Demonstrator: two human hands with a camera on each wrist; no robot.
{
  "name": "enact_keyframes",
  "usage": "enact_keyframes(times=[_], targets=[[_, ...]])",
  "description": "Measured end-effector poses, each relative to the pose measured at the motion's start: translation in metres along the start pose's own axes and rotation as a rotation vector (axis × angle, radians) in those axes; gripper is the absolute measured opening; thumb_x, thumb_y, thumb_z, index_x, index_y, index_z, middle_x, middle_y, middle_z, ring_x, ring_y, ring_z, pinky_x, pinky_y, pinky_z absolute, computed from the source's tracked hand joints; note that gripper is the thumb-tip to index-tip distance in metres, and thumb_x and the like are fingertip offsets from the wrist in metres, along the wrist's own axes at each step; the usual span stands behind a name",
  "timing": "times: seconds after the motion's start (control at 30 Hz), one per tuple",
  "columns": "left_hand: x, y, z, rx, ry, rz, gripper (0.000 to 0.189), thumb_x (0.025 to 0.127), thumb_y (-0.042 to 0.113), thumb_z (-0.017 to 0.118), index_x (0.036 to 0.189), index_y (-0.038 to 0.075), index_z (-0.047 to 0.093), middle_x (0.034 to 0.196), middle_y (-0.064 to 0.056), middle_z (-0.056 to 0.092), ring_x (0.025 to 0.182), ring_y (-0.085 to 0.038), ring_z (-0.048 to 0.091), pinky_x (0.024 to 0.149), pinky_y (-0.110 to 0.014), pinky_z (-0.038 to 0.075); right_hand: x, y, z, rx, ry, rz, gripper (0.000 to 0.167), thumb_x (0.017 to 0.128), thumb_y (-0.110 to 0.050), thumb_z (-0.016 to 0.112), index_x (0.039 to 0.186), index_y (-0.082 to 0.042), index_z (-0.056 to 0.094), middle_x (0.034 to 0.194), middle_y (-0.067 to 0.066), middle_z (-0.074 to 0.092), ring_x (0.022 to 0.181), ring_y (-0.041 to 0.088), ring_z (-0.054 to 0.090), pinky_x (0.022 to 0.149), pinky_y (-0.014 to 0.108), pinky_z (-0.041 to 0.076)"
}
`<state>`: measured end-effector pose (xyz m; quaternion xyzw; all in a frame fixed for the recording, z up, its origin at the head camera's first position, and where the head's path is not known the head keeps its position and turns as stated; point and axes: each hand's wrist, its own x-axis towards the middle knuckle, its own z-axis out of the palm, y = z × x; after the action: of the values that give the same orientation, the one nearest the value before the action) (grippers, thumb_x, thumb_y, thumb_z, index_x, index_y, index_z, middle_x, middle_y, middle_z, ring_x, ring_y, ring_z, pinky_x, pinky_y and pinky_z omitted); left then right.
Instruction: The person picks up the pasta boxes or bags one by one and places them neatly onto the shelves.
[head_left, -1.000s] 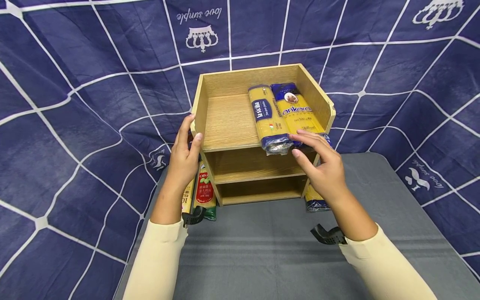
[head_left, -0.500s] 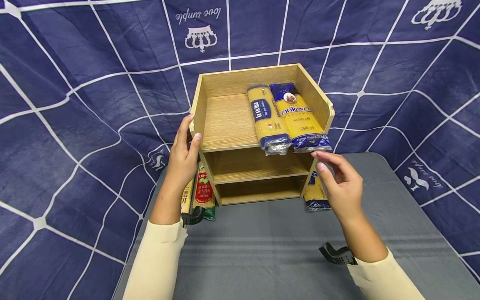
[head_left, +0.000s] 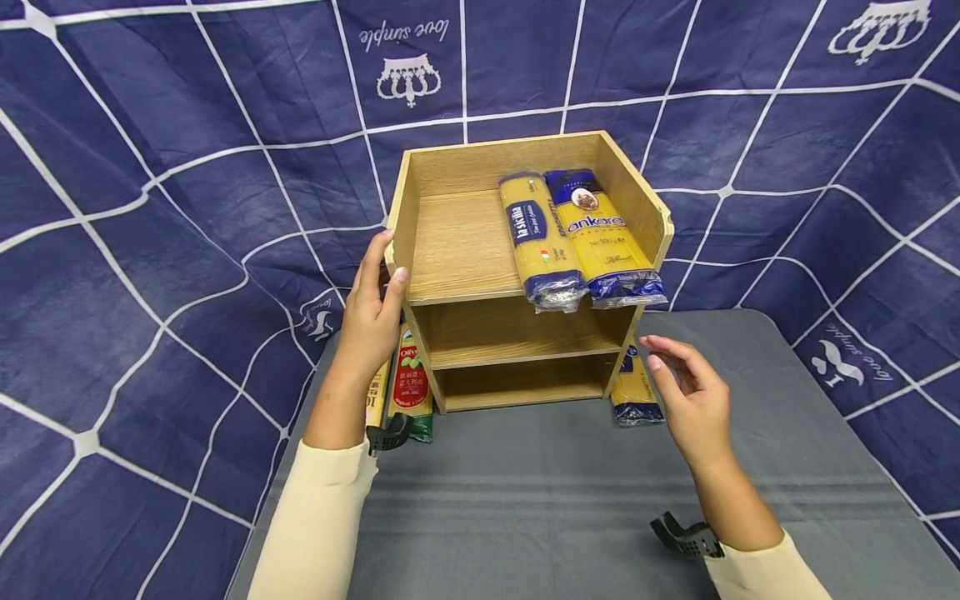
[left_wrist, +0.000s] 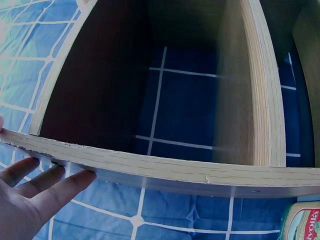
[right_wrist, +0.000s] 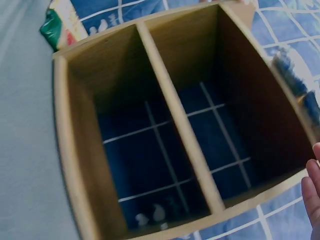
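— Lowered since half a second ago: right hand (head_left: 697, 400), from just under the end of the ankara pack (head_left: 600, 237) to beside the shelf unit (head_left: 465, 242).

— Fingers how?

— Loosely bent, thumb a little apart; in the right wrist view, blurred and cut off at the edge.

— And nearest?

— Pale sleeves (head_left: 318, 500), both cut off at the bottom edge, above a grey counter (head_left: 525, 508).

— Left hand (head_left: 371, 312)?

— At the front edge of the shelf unit's left wall, fingers spread and fairly straight along the outer side. Hard to tell how firmly pressed.

— Beside the shelf unit?

— On the left, a red-labelled pack (head_left: 411, 383) and a yellow pack (head_left: 377, 400), the latter mostly hidden by the left arm. On the right, a blue-and-yellow pack (head_left: 636, 398), upper end hidden behind the wall.

— Higher up?

— On the top tier, la sicilia pack (head_left: 540, 246) and ankara pack side by side, near ends jutting past the front edge; small print unreadable.

— Farthest?

— Blue, white-lined cloth (head_left: 510, 67), lettering upside down.
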<state>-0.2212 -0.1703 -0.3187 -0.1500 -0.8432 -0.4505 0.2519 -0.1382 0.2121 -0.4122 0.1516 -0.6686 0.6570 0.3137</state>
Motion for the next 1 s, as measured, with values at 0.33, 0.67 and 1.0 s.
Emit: enact_keyframes(times=[0.33,0.67,1.0], targets=[[0.001,-0.001,0.0,0.001,0.002,0.006,0.05,0.107,0.034,0.049,0.154,0.038,0.032,0.16,-0.007,0.039,0.135,-0.036,0.053,0.111,-0.059,0.041,-0.025,0.033,-0.018,-0.241,-0.009,0.198,0.033,0.098,0.0,0.061,0.131,0.003,0.062,0.125,-0.007,0.068,0.111,0.001,0.064,0.095,0.01,0.049],[0.0,-0.001,-0.001,-0.005,0.001,0.008,0.05,0.107,0.034,0.048,0.155,0.038,0.032,0.159,-0.007,0.04,0.133,-0.033,0.054,0.109,-0.057,0.043,-0.045,0.067,-0.036,-0.559,-0.14,0.545,0.056,0.102,-0.03,0.061,0.15,-0.005,0.045,0.15,0.02,0.048,0.135,0.034,0.05,0.113,0.038,0.042],[0.0,0.001,-0.001,-0.007,-0.008,0.011,0.05,0.108,0.034,0.048,0.155,0.038,0.032,0.16,-0.005,0.039,0.133,-0.034,0.054,0.109,-0.056,0.043,-0.06,0.098,-0.054,-0.62,-0.242,0.8,0.072,0.102,-0.035,0.058,0.157,0.001,0.028,0.157,0.033,0.031,0.142,0.048,0.037,0.113,0.059,0.038]])
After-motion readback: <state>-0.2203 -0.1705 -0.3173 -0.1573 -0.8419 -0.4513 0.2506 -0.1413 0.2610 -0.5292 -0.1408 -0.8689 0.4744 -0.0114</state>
